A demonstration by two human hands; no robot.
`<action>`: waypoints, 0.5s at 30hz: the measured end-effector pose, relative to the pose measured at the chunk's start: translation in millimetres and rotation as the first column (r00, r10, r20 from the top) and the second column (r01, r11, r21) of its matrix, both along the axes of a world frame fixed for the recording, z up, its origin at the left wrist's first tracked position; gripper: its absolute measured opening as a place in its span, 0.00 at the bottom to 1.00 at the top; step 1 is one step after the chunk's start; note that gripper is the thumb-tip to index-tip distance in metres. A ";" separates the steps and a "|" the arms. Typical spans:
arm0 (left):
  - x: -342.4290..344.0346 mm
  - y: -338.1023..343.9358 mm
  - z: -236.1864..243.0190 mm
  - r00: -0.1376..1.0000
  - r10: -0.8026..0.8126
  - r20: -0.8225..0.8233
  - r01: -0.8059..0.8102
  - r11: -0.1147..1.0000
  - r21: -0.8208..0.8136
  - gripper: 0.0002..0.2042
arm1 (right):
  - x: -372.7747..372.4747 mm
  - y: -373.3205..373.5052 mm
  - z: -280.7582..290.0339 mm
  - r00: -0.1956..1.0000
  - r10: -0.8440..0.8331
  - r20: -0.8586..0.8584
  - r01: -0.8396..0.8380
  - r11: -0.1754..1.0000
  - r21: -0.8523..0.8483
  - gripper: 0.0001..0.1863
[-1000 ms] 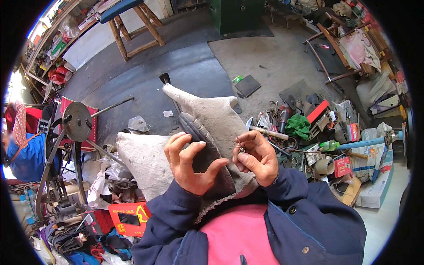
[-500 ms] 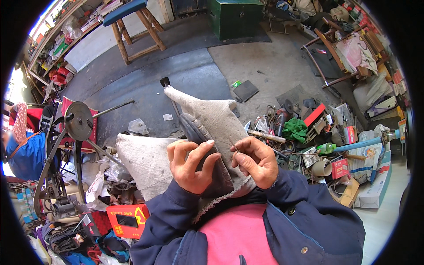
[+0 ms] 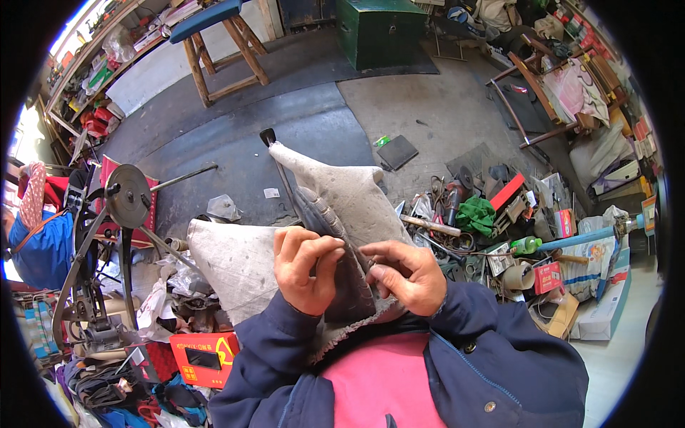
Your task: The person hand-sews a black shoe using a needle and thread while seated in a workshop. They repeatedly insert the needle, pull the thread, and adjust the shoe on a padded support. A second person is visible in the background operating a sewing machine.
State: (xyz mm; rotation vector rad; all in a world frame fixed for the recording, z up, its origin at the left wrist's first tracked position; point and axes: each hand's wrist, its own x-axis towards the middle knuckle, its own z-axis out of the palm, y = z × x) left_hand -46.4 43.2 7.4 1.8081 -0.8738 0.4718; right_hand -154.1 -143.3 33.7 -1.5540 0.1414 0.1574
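A dark leather piece with a stitched edge, shaped like a shoe, lies on a pale, spotted cloth over my lap. Above its left side, my left hand is closed, thumb and index fingertip together; anything pinched there is too small to name. My right hand curls at the stitched edge, thumb and fingers round a small, thin, needle-like tool that is mostly hidden. A dark metal rod with a broad black tip pokes out beyond the cloth.
An iron hand-crank machine stands left, above an orange box with a phone on it. Piled tools and a blue pipe lie right. Farther off are a wooden stool, a green chest and a wooden chair.
My left thumb and index finger have come together from a spread shape. Both hands have moved closer to each other over the leather, my right one turning down toward the stitched edge.
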 end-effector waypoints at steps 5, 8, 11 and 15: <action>-0.1 -0.7 -2.4 0.984 -0.002 -0.178 -0.012 0.997 -0.073 0.06 | 10.9 6.5 -4.6 0.995 -0.103 0.012 0.102 0.993 0.053 0.16; -0.5 -2.5 -5.4 0.915 -0.020 -0.404 -0.060 0.981 -0.185 0.03 | 18.3 3.8 -4.8 0.982 -0.038 0.186 0.057 0.994 -0.096 0.11; 0.8 -2.1 -7.3 0.864 -0.018 -0.503 -0.083 0.981 -0.177 0.03 | 13.3 -5.1 1.3 0.986 0.040 0.164 -0.070 0.980 0.184 0.08; 2.5 -4.4 -6.6 0.868 -0.005 -0.496 -0.088 0.983 -0.163 0.03 | 8.2 -6.1 7.9 0.982 -0.056 0.182 0.025 0.986 0.168 0.08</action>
